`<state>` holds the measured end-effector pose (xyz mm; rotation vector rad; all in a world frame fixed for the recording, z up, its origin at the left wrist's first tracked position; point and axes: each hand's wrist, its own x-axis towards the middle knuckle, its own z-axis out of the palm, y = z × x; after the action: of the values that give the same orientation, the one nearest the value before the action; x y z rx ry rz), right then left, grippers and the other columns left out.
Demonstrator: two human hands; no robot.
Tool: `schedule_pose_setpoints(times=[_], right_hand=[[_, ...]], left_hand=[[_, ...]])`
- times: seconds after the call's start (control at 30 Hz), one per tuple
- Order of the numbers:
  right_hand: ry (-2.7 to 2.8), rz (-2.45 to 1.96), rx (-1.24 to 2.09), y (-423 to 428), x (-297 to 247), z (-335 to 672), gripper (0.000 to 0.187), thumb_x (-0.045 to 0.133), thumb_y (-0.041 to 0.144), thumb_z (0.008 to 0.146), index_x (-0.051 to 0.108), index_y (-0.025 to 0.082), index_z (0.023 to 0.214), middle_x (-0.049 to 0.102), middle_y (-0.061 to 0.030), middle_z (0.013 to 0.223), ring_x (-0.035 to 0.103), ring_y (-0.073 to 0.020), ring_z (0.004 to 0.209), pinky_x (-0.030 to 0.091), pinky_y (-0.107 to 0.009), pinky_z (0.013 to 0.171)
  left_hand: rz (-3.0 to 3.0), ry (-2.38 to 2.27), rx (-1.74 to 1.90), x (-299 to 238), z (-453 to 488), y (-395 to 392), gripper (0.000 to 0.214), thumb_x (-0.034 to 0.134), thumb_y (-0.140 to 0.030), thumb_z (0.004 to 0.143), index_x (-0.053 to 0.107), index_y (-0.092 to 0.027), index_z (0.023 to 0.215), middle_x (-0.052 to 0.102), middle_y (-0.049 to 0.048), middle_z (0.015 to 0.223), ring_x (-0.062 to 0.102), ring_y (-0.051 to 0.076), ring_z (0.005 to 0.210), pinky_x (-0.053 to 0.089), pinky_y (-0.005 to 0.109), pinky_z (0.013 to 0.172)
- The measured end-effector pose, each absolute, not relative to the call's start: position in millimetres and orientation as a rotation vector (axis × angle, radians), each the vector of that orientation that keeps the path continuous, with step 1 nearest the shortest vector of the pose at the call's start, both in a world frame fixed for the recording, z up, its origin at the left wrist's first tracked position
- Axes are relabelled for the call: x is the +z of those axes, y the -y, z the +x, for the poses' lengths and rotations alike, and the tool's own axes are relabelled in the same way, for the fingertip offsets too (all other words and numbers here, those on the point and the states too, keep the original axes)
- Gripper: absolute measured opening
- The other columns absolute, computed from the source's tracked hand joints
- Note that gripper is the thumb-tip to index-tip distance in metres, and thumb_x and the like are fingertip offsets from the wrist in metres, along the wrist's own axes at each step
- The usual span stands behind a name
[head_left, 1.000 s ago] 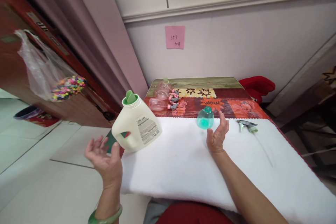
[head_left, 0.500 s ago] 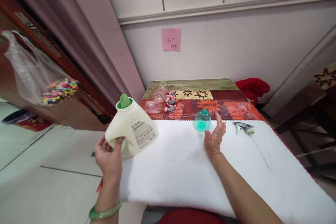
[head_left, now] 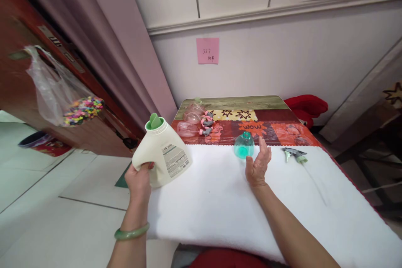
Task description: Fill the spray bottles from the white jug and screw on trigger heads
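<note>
My left hand (head_left: 139,180) is wrapped round the handle of a cream detergent jug (head_left: 166,150), whose mouth is uncapped and shows a green pour spout (head_left: 155,121). The jug stands at the left side of the white cloth. A clear teal spray bottle body (head_left: 244,145) without its top stands on the cloth, with some teal showing low inside. Just to its right is my right hand (head_left: 259,165), fingers apart and holding nothing; whether it touches the bottle I cannot tell. Farther right lies a grey trigger sprayer head (head_left: 295,154) with a pale green collar and a thin clear tube.
Several clear pink spray bottles (head_left: 188,127) lie at the table's back left. The white cloth (head_left: 213,213) covers the front of the table. A plastic bag of colourful bits (head_left: 83,111) hangs from the door at left. A red item (head_left: 307,106) sits behind the right corner.
My left hand has closed round the jug's handle; its fingers were looser before. The view has shifted slightly. My right hand and the teal bottle stay about where they were.
</note>
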<state>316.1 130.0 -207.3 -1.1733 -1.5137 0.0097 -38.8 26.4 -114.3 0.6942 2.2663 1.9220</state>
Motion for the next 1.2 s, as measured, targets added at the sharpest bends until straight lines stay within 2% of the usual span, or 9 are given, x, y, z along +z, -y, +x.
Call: schedule_pose_setpoints(times=[0.27, 0.43, 0.5, 0.6, 0.67, 0.73, 0.83, 1.03, 1.2], right_hand=[[1.531, -1.139, -0.036, -131, -211, 317, 0.071, 0.032, 0.053, 0.102, 0.021, 0.015, 0.160, 0.041, -0.0227, 0.156, 0.035, -0.0371, 0.149, 0.017, -0.069, 0.119], [1.605, -0.920, -0.013, -122, -195, 309, 0.075, 0.038, 0.062, 0.099, 0.026, 0.019, 0.159, 0.043, -0.0218, 0.155, 0.037, -0.0401, 0.148, 0.022, -0.070, 0.118], [1.690, -0.758, 0.226, -114, -181, 296, 0.078, 0.049, 0.064, 0.095, 0.028, 0.023, 0.158, 0.047, -0.0197, 0.153, 0.044, -0.0380, 0.143, 0.035, -0.064, 0.115], [1.745, -0.597, 0.948, -104, -159, 263, 0.085, 0.067, 0.060, 0.087, 0.029, 0.028, 0.156, 0.048, -0.0180, 0.152, 0.057, -0.0338, 0.131, 0.052, -0.052, 0.102], [1.614, -0.609, 1.431, -102, -148, 240, 0.094, 0.076, 0.063, 0.078, 0.032, 0.030, 0.154, 0.043, -0.0181, 0.156, 0.056, -0.0358, 0.131, 0.056, -0.050, 0.094], [1.469, -0.554, 1.712, -102, -142, 222, 0.100, 0.084, 0.062, 0.069, 0.036, 0.031, 0.151, 0.043, -0.0168, 0.155, 0.058, -0.0353, 0.129, 0.054, -0.051, 0.097], [1.365, -0.452, 1.836, -106, -145, 210, 0.099, 0.091, 0.050, 0.063, 0.041, 0.030, 0.146, 0.052, -0.0122, 0.148, 0.061, -0.0300, 0.122, 0.051, -0.050, 0.101], [1.274, -0.484, 1.835, -114, -171, 207, 0.079, 0.090, 0.046, 0.064, 0.053, 0.024, 0.131, 0.070, -0.0086, 0.120, 0.066, -0.0263, 0.107, 0.059, -0.038, 0.078], [1.183, -0.455, 1.857, -117, -173, 208, 0.081, 0.095, 0.045, 0.055, 0.059, 0.022, 0.123, 0.073, -0.0086, 0.118, 0.069, -0.0288, 0.106, 0.059, -0.044, 0.086]], left_hand=[[0.778, -2.346, 1.817, -67, -21, -13, 0.027, 0.069, -0.032, 0.063, 0.072, -0.020, 0.087, 0.060, -0.0026, 0.071, 0.050, 0.017, 0.067, 0.039, 0.031, 0.064], [1.012, -2.547, 1.533, -30, -10, -1, 0.013, 0.064, -0.034, 0.070, 0.065, -0.023, 0.077, 0.058, -0.0037, 0.067, 0.051, 0.018, 0.069, 0.036, 0.031, 0.063], [1.057, -2.603, 1.425, -23, -4, 1, 0.013, 0.062, -0.036, 0.072, 0.061, -0.024, 0.072, 0.055, -0.0042, 0.063, 0.049, 0.018, 0.066, 0.034, 0.030, 0.061], [1.122, -2.653, 1.283, -20, 8, 0, 0.015, 0.059, -0.039, 0.075, 0.059, -0.025, 0.071, 0.056, -0.0035, 0.063, 0.050, 0.019, 0.064, 0.034, 0.030, 0.061], [1.180, -2.701, 1.155, -22, 16, -3, 0.016, 0.059, -0.041, 0.075, 0.060, -0.025, 0.074, 0.060, -0.0017, 0.067, 0.052, 0.020, 0.067, 0.033, 0.031, 0.062], [1.258, -2.749, 1.026, -23, 23, -5, 0.017, 0.058, -0.042, 0.076, 0.059, -0.025, 0.074, 0.061, 0.0002, 0.069, 0.051, 0.022, 0.068, 0.032, 0.031, 0.062], [1.384, -2.769, 0.950, -26, 29, -9, 0.017, 0.057, -0.042, 0.077, 0.056, -0.026, 0.072, 0.059, 0.0016, 0.066, 0.051, 0.023, 0.065, 0.029, 0.032, 0.061], [1.572, -2.709, 0.995, -30, 31, -13, 0.015, 0.060, -0.041, 0.075, 0.056, -0.027, 0.073, 0.057, 0.0012, 0.064, 0.052, 0.024, 0.064, 0.029, 0.031, 0.061], [1.793, -2.274, 1.157, -24, 34, -13, 0.022, 0.069, -0.047, 0.074, 0.069, -0.028, 0.085, 0.069, 0.0036, 0.082, 0.059, 0.028, 0.081, 0.040, 0.033, 0.074]])
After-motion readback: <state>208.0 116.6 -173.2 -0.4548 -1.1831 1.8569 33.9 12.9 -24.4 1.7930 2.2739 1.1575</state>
